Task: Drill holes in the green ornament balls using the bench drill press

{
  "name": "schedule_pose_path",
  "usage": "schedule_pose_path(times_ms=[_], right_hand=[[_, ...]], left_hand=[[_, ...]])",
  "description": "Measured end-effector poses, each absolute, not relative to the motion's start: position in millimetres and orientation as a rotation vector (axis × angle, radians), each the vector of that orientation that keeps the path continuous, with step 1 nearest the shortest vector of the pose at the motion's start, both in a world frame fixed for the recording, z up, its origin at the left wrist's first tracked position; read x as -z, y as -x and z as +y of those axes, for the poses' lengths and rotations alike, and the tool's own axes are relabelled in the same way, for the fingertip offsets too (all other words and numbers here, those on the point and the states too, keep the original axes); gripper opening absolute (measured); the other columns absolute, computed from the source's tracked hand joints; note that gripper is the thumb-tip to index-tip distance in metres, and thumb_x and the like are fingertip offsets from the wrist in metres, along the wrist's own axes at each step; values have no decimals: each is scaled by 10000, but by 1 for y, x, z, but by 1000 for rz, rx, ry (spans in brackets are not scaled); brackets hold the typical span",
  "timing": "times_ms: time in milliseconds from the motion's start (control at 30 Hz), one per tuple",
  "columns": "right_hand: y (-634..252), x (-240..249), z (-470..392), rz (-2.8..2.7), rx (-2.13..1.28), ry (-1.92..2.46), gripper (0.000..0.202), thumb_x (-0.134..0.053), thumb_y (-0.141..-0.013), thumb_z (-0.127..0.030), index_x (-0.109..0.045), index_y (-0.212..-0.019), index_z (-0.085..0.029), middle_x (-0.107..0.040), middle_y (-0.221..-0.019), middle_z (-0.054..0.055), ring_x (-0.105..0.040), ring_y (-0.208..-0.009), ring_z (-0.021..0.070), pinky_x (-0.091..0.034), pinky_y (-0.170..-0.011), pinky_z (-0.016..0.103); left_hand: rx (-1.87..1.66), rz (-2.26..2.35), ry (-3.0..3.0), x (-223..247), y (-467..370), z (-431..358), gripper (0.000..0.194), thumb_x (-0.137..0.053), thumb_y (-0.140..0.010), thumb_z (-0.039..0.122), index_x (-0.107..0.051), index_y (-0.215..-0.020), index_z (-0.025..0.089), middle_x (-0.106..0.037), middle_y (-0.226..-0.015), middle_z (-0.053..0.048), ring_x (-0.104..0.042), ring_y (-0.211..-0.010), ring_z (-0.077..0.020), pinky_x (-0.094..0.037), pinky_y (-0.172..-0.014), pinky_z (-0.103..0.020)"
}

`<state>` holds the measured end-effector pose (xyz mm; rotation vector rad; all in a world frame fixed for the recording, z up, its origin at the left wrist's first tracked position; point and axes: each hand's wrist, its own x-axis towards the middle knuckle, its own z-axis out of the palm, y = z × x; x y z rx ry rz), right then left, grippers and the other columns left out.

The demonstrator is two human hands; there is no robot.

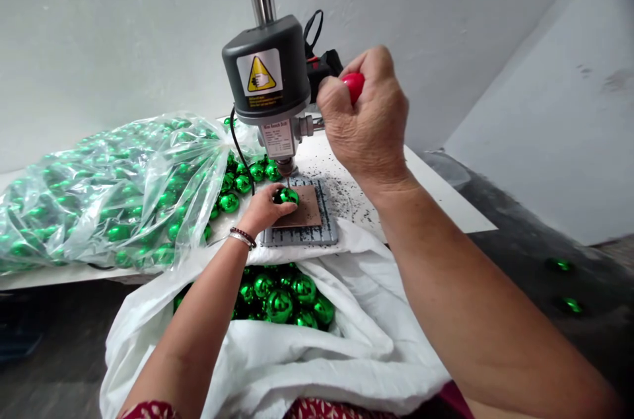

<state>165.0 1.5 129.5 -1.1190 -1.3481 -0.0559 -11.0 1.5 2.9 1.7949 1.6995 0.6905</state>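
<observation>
Your left hand [270, 209] is the nearer to the shiny green round bauble [289, 196], which sits at its fingertips on the flat brown board [308, 207]. The bauble shows no long axis. The slim drill bit [288, 182] of the dark grey bench drill [267, 72] points down at the bauble's upper side; contact cannot be confirmed. Your left fingers are parted to the bauble's width and pinch it between thumb and fingers. Your right hand [369, 121] is raised to the right of the drill housing, fingers curled around the glossy red knob [353, 86]. The board rests on the grey rectangular base [327, 228], which stands on the white counter [436, 204].
</observation>
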Motion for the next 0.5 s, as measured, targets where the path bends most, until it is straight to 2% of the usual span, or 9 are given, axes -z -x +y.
schedule_pose_path(times_ms=[167, 367, 500], right_hand=[[-165, -130, 0, -1372, 48, 1127, 211, -448, -871, -386, -364, -808, -202, -422, -746, -16, -436, -661, 61, -435, -696, 228], [-166, -131, -2, -1393, 43, 1158, 203, -457, -875, -368, -349, -816, -207, -416, -751, -14, -459, -694, 69, -445, -734, 233], [-164, -136, -6, -1402, -14, 1205, 197, -468, -872, -318, -317, -805, -211, -412, -759, -14, -465, -718, 75, -445, -758, 236]], left_hand=[[-729, 1623, -1715, -3, 8, 5, 646, -799, -616, 327, -668, -1225, 156, -717, -964, -42, -620, -882, -202, -472, -860, -300], [-858, 1405, -1466, 11, 19, 12, 500, -751, -664, 411, -718, -1115, 197, -724, -1012, -27, -625, -951, -193, -461, -903, -293], [-819, 1387, -1425, 11, 23, 14, 540, -763, -641, 426, -716, -1123, 187, -728, -981, -28, -628, -904, -183, -465, -901, -302]])
